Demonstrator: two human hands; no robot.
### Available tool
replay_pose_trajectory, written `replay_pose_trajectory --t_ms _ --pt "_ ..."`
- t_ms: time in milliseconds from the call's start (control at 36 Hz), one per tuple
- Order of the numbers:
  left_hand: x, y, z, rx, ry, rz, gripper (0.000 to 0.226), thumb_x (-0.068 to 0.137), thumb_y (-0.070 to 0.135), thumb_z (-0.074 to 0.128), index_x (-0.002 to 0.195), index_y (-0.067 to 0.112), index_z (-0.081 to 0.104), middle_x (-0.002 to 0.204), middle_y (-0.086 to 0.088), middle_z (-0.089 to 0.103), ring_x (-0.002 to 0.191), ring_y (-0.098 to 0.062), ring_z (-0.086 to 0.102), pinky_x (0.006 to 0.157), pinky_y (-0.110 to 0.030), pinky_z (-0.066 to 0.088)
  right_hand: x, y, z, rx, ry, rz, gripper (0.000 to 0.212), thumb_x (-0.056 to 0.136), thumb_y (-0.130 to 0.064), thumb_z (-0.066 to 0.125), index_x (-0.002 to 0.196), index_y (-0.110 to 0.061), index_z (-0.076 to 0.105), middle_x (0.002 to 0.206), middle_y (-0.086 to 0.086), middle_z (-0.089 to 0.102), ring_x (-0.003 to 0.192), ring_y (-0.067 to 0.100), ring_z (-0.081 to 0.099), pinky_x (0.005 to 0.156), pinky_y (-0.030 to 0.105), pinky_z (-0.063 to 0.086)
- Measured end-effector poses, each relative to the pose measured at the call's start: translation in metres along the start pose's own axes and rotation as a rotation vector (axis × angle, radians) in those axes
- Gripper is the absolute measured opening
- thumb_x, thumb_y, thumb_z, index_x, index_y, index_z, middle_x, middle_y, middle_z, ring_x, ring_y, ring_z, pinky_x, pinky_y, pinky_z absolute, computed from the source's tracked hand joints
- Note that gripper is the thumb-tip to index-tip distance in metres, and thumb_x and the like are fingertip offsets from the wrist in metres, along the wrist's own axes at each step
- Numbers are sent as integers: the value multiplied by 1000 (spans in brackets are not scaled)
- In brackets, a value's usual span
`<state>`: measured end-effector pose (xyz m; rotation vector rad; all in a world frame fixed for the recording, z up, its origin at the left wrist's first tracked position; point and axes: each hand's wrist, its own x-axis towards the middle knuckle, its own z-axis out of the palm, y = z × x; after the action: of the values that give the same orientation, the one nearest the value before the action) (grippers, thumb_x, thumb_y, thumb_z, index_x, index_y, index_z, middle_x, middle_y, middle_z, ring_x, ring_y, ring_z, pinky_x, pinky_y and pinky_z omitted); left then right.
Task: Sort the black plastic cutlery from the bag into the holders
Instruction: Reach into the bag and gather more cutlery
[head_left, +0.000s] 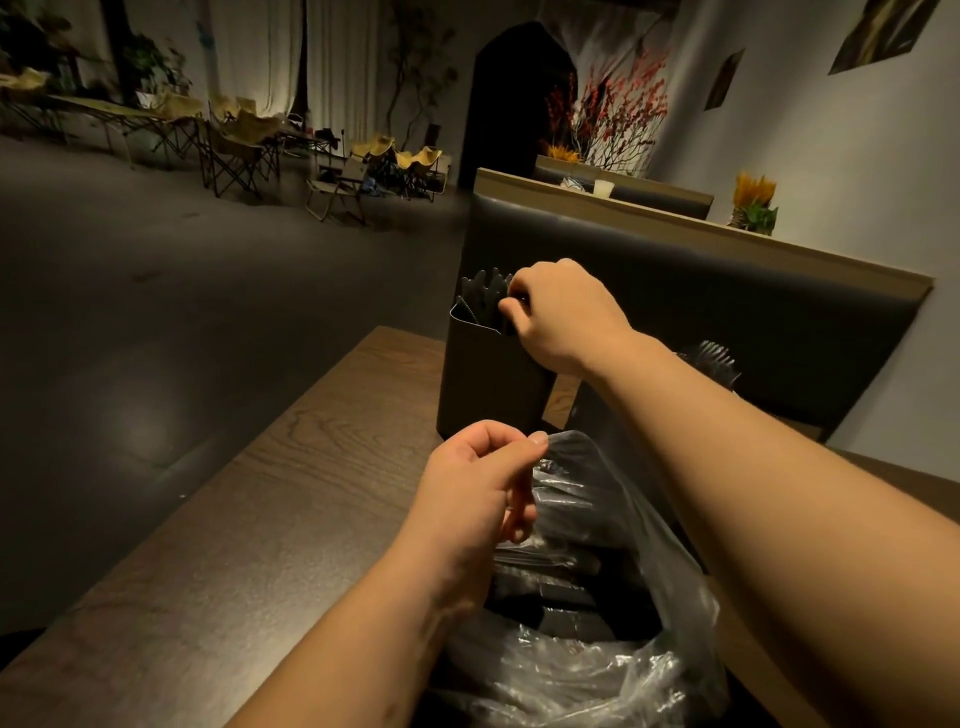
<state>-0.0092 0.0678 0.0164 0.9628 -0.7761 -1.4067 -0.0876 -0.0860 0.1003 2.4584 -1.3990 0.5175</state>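
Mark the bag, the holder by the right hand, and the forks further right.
bag (597, 493): head view, on its clear upper wall.
holder (488, 384): head view, on its dark front face.
forks (714, 358): head view, on the tines.

1 wide-angle head camera looks forward and down, close over the hands (478, 483) at the table (270, 493).

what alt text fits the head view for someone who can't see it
A person's right hand holds a black cutlery piece at the mouth of a dark holder with other pieces in it, on a wooden table. The left hand pinches the rim of a clear plastic bag of more black cutlery, nearer the camera.
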Motion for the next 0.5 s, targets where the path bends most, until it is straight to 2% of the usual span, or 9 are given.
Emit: replay_pose_trajectory --t_ms 83,139,167,222,278,333,389,444,500 --pt "-1 2 -1 -8 -8 -16 19 93 18 67 75 16 60 59 1 57 47 -10 49 42 -20 36 -2 -5 -6 -43 -15 -15 28 104 -37 44 118 -19 60 108 5 63 97 24 60 88 43 52" --pt "-2 5 -1 -21 -27 -28 18 94 18 65 78 15 59 59 0 56 47 -11 49 41 -19 35 -3 -10 -8 -62 -108 8 38 105 -42 41 130 -17 54 123 8 61 108 26 59 94 43 49" --pt "-2 6 -1 -31 -41 -34 18 96 19 63 79 15 58 59 1 55 47 -11 49 41 -19 35 -3 -11 -9 -71 -170 27 47 105 -45 40 140 -15 48 137 11 55 122 29 54 102 45 44" --pt "-3 7 1 -30 -70 -34 20 99 20 56 79 15 58 60 0 53 49 -12 51 43 -21 38 -4 -11 -13 -76 -225 41 65 104 -49 39 155 -12 27 161 12 30 148 30 28 120 48 24" --pt "-3 8 2 18 -66 1 21 99 15 51 80 13 59 61 -3 53 54 -17 55 49 -25 45 -12 -10 -25 -32 -145 22 71 103 -45 45 159 -12 17 166 9 19 153 28 13 125 47 14" --pt "-4 7 3 83 -75 40 23 97 7 48 78 10 61 61 -6 55 60 -21 58 54 -28 52 -31 -9 -42 141 10 1 57 101 -34 53 152 -14 35 153 6 43 142 22 38 118 36 32" --pt "-6 6 3 189 -112 73 28 96 2 43 76 8 62 62 -8 58 62 -23 60 58 -31 53 -62 -8 -59 456 66 -60 29 98 -17 54 127 -12 58 120 1 63 109 14 62 99 28 51" --pt "-7 4 2 344 -138 100 30 92 -1 43 71 7 63 63 -10 61 62 -22 62 61 -33 50 -104 -4 -74 848 -26 -79 18 91 -3 50 102 -6 65 94 9 69 84 23 70 80 36 60" --pt "-7 0 1 689 -162 198 28 89 8 50 68 15 67 66 -2 67 66 -19 65 64 -33 50 -144 2 -79 1046 -185 -84 18 87 5 48 89 -3 64 83 19 68 78 34 70 73 41 62"
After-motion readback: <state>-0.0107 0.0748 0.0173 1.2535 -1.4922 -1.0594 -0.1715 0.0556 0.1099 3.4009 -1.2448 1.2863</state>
